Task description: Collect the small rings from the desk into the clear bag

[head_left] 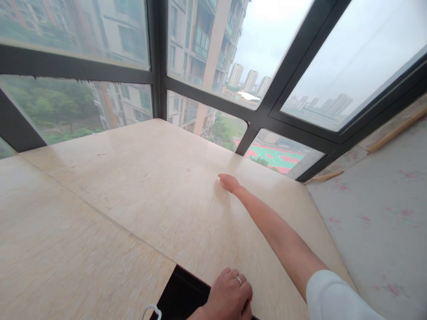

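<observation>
My right hand (229, 183) reaches far out over the pale marble-patterned windowsill (143, 191). Its fingers are drawn together in a pinch, low over the stone; anything between them is too small to make out. A small thin ring-shaped thing or mark (188, 170) shows on the sill to its left. Close to me, my left hand (230, 293), with a silver ring (238, 280) on one finger, is curled at the sill's near edge. Beside it is a black area (183, 291), whose kind I cannot tell. What the curled left fingers hold, if anything, is hidden.
Dark window frames (159, 66) border the sill's far side. A flower-patterned wall (376, 222) with peeling edges stands at the right. A white curved piece (154, 310) shows at the bottom edge. A seam (100, 213) crosses the sill.
</observation>
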Available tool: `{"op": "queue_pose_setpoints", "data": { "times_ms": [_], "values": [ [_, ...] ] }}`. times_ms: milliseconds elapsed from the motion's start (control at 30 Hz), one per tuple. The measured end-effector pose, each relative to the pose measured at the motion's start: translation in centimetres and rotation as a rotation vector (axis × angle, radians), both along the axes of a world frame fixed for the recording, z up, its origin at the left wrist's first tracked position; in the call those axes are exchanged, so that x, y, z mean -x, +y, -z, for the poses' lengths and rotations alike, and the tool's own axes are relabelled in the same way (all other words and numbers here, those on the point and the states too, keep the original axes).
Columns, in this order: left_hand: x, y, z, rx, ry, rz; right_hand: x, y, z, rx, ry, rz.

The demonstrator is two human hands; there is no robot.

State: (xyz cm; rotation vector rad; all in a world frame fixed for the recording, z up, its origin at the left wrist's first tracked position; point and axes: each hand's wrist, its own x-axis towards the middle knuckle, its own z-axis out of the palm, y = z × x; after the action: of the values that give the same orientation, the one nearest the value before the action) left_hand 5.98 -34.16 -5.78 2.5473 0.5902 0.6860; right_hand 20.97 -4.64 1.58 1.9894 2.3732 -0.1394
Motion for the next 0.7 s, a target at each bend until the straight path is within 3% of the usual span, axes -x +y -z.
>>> {"op": "queue_pose_setpoints", "data": {
  "times_ms": [200,400,700],
  "values": [
    [1.3,-0.2,-2.4,0.031,-0.064,-0.014,-1.9,-2.8,-0.5,0.041,0.253,0.049],
    [1.6,-0.2,-2.9,0.001,-0.069,-0.012,-3.5,-7.1,-1.4,0.121,0.634,0.124],
    [1.9,-0.1,-3.0,-0.032,-0.065,0.006,-9.3,-17.6,-6.1,0.185,1.002,0.181]
  ]
}}
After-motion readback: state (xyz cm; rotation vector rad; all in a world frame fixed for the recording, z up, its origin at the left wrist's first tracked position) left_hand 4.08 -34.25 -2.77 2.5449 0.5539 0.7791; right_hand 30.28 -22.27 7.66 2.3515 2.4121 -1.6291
